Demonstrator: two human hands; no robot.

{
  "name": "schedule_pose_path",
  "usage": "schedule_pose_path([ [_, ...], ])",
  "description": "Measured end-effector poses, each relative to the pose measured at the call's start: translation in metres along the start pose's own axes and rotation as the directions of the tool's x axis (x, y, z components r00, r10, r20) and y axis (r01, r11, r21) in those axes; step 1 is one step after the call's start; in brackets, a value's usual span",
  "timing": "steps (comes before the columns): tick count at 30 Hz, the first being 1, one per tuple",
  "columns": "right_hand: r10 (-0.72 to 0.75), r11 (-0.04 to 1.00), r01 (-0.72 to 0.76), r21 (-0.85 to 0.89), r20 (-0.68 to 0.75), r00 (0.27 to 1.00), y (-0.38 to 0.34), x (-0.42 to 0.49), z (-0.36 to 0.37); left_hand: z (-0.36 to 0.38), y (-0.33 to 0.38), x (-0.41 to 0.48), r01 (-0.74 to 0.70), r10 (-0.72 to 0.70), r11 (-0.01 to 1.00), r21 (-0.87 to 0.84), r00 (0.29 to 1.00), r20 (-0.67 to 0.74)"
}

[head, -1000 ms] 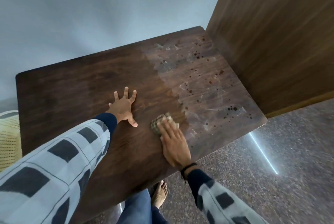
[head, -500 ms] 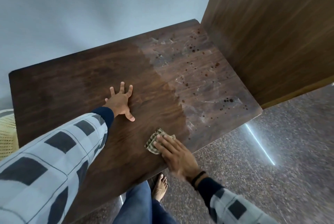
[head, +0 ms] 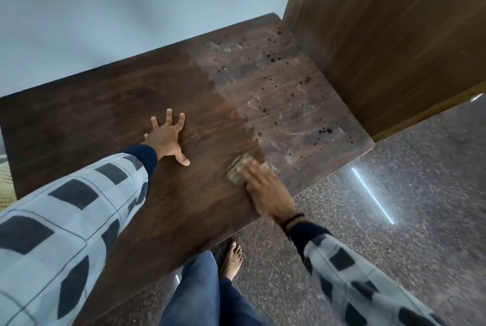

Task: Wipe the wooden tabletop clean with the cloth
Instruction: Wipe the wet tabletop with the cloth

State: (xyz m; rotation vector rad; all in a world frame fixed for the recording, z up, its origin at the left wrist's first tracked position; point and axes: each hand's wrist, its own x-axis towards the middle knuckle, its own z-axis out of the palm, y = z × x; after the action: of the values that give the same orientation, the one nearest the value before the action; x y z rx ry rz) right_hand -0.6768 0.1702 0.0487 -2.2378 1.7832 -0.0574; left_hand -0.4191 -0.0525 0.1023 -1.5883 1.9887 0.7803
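The folded checked cloth [head: 238,171] lies under the flat, straight fingers of the right hand [head: 265,191], while the left hand [head: 168,139] rests spread on the wooden tabletop [head: 92,120]

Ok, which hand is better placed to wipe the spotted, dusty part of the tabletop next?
The right hand: it presses the cloth flat at the border of the dusty, spotted patch. The left hand lies spread on the darker side of the tabletop, without a cloth and farther from the spots.

Tabletop [head: 92,120] dark brown, its right part dusty grey with dark spots; cloth [head: 236,171] tan, checked; sleeves [head: 65,207] pale grey with black squares.
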Motion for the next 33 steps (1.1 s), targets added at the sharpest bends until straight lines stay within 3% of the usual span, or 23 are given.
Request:
schedule_pose_path([
  [2, 0.241, 0.965, -0.23, 0.125, -0.08, 0.967, -0.001, 0.009, -0.005, 0.0, 0.0, -0.001, -0.002, 0.002, 1.0, 0.006, 1.0, 0.0],
  [3, 0.293, 0.95, -0.276, 0.149, -0.112, 0.95, -0.011, 0.007, 0.0, 0.0, 0.0, -0.002, -0.001, 0.001, 1.0, 0.012, 1.0, 0.003],
  [5, 0.235, 0.966, -0.217, 0.142, -0.127, 0.964, -0.037, -0.015, 0.022, 0.0, 0.0, -0.002, -0.003, 0.003, 1.0, 0.015, 1.0, 0.003],
  [9, -0.13, 0.991, 0.13, -0.004, -0.019, 0.991, -0.016, -0.044, 0.026, -0.001, 0.0, -0.001, -0.005, 0.005, 1.0, 0.012, 1.0, 0.004],
  [11, -0.06, 0.998, 0.059, -0.032, -0.013, 0.998, 0.008, -0.03, 0.009, 0.0, 0.001, 0.0, -0.002, 0.002, 1.0, 0.019, 1.0, 0.002],
  [13, 0.189, 0.979, -0.182, 0.088, -0.079, 0.979, 0.012, -0.019, -0.002, 0.001, 0.001, 0.0, 0.005, -0.006, 1.0, 0.016, 1.0, 0.006],
  [15, 0.301, 0.947, -0.285, 0.151, -0.099, 0.949, -0.014, -0.023, 0.005, 0.001, 0.0, 0.001, 0.009, -0.009, 1.0, 0.016, 1.0, 0.007],
  [18, 0.117, 0.988, -0.108, 0.113, -0.078, 0.99, -0.059, -0.057, 0.03, -0.001, -0.001, 0.002, 0.009, -0.009, 1.0, 0.022, 1.0, 0.012],
  [20, 0.077, 0.99, -0.067, 0.127, -0.075, 0.994, -0.07, -0.068, 0.034, -0.001, -0.001, 0.001, 0.006, -0.006, 1.0, 0.023, 1.0, 0.014],
  [25, 0.281, 0.95, -0.26, 0.173, -0.107, 0.954, -0.086, -0.041, 0.022, -0.002, 0.002, -0.001, 0.011, -0.012, 1.0, 0.029, 1.0, 0.02],
  [27, 0.297, 0.951, -0.28, 0.133, -0.13, 0.946, -0.101, -0.033, 0.025, -0.003, 0.002, -0.003, 0.018, -0.019, 0.999, 0.029, 1.0, 0.025],
  [31, -0.023, 0.999, 0.026, 0.038, -0.076, 0.997, -0.129, -0.044, 0.051, -0.002, 0.004, -0.004, 0.019, -0.02, 0.999, 0.034, 0.999, 0.032],
  [33, -0.217, 0.976, 0.217, 0.005, -0.035, 0.976, -0.117, -0.048, 0.056, -0.002, 0.003, -0.005, 0.014, -0.014, 1.0, 0.022, 1.0, 0.027],
])
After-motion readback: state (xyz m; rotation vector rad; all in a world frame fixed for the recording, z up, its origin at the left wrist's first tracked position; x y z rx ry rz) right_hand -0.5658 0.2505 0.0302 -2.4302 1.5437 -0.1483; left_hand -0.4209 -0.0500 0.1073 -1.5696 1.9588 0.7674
